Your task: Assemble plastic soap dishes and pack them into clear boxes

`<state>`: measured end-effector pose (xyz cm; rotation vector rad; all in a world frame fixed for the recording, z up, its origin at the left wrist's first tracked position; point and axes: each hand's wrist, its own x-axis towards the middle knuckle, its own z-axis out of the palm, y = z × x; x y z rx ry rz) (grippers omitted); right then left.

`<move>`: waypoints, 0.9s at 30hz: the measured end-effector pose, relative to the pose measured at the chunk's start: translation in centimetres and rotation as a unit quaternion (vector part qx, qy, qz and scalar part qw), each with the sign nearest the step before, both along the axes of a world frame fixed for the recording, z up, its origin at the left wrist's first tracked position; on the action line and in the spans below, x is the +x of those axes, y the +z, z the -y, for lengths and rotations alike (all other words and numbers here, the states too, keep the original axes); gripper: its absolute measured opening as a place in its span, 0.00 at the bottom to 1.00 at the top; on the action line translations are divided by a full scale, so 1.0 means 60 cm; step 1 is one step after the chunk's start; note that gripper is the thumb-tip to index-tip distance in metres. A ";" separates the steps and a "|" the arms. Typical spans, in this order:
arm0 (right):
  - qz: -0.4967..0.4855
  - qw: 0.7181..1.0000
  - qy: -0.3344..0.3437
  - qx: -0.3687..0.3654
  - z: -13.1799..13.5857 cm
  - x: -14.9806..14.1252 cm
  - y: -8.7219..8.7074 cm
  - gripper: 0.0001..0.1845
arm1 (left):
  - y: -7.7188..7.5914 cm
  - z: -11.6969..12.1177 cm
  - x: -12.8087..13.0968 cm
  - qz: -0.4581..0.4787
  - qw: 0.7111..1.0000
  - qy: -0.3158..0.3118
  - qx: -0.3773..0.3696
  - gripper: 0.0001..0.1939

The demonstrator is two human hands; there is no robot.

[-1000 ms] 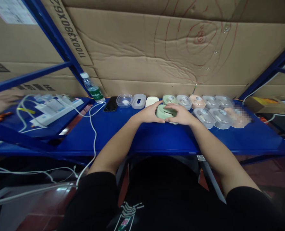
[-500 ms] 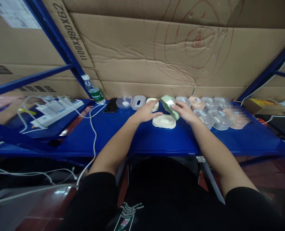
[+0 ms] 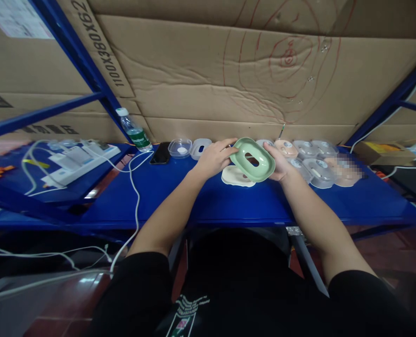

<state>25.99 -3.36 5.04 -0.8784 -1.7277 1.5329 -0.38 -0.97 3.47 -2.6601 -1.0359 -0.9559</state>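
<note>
A pale green plastic lid with an oval slot is tipped up, its hollow inside facing me. My right hand grips it by the right rim, with the thumb at the upper edge. On the opposite rim, the fingers of my left hand are closed against its edge. Just below it on the blue table lies a cream-coloured base piece, partly covered by the lid. Left of my left hand sit a translucent grey slotted lid and a clear shallow container.
Several translucent boxes and a peach box stand to the right. A phone and a water bottle are at the back left, near white cables and a power strip. Cardboard walls the back.
The green lid was lifted off the cream base and turned over, so its inside now shows. My left hand came away from it, then took its left rim again.
</note>
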 end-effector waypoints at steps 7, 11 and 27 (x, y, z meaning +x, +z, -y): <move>-0.024 0.995 -0.095 -0.007 -0.015 0.007 0.004 0.48 | 0.005 -0.011 -0.016 0.065 0.997 0.024 -0.018 0.11; -0.033 0.987 -0.156 0.001 -0.023 0.003 -0.003 0.44 | 0.009 -0.023 -0.042 0.126 0.983 0.137 -0.011 0.12; -0.034 0.994 -0.102 -0.014 -0.020 -0.008 -0.020 0.21 | -0.013 -0.065 -0.115 0.213 0.916 0.332 -0.064 0.25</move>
